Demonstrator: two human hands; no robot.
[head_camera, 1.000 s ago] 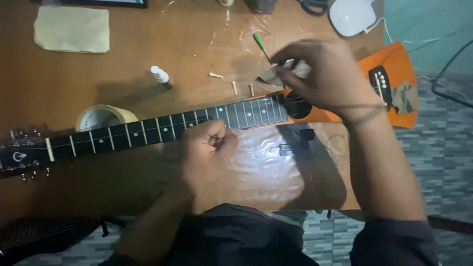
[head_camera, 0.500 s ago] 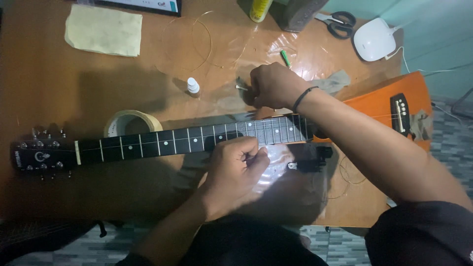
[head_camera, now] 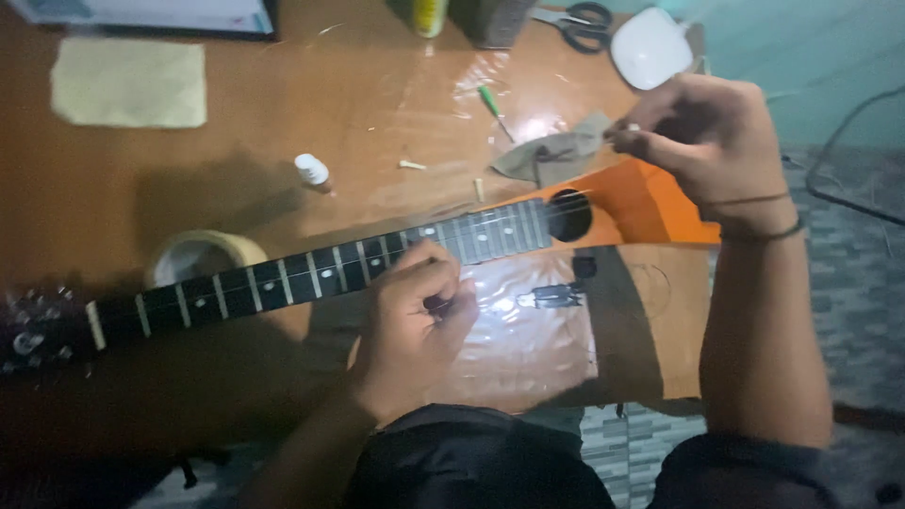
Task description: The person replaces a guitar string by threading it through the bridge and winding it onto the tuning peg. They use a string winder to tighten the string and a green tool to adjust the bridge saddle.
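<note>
An orange guitar [head_camera: 641,203] with a black fretboard [head_camera: 320,269] lies across the brown table, headstock [head_camera: 33,330] at the left. My left hand [head_camera: 415,320] is curled over the neck's near edge around the middle frets, fingers closed. My right hand [head_camera: 702,141] hovers above the guitar body near the sound hole [head_camera: 568,215], pinching a small pale piece between fingertips. A grey cloth scrap [head_camera: 547,155] lies just left of that hand.
On the table sit a tape roll [head_camera: 203,254] behind the neck, a small white bottle [head_camera: 311,172], a green-handled tool [head_camera: 492,104], scissors [head_camera: 580,24], a white rounded object [head_camera: 650,47], a yellowish cloth [head_camera: 127,83] and small pale bits [head_camera: 411,165]. The table edge is at right.
My right hand has lifted off the table near the fretboard and moved right, above the guitar body. My left hand stays on the neck.
</note>
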